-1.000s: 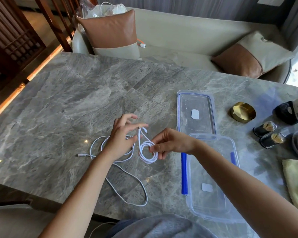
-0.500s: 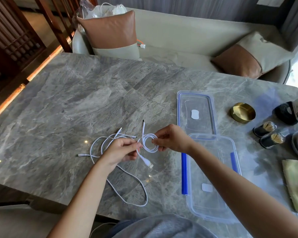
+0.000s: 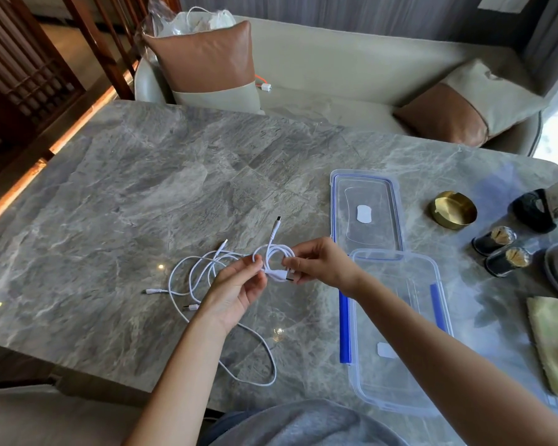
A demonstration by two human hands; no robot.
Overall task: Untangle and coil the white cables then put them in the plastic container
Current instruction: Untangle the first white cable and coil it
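A small coil of white cable (image 3: 273,255) hangs just above the marble table between both hands. My right hand (image 3: 319,262) pinches its right side by the USB plug. My left hand (image 3: 237,284) grips its left side with thumb and fingers. One plug end sticks up toward the far side. More loose white cables (image 3: 200,272) lie tangled on the table to the left, one long loop trailing toward the near edge. The clear plastic container (image 3: 397,384) sits open to the right of my hands, with nothing in it.
The container's clear lid (image 3: 366,188) lies just beyond it. A brass dish (image 3: 453,209), two small dark jars (image 3: 500,249), a dark object and a yellow cloth (image 3: 554,342) crowd the table's right side. A sofa with cushions stands behind the table.
My left hand has come in from the loose cables and closed on the coil's left side. The coil is tighter and the USB plug now lies by my right fingers.
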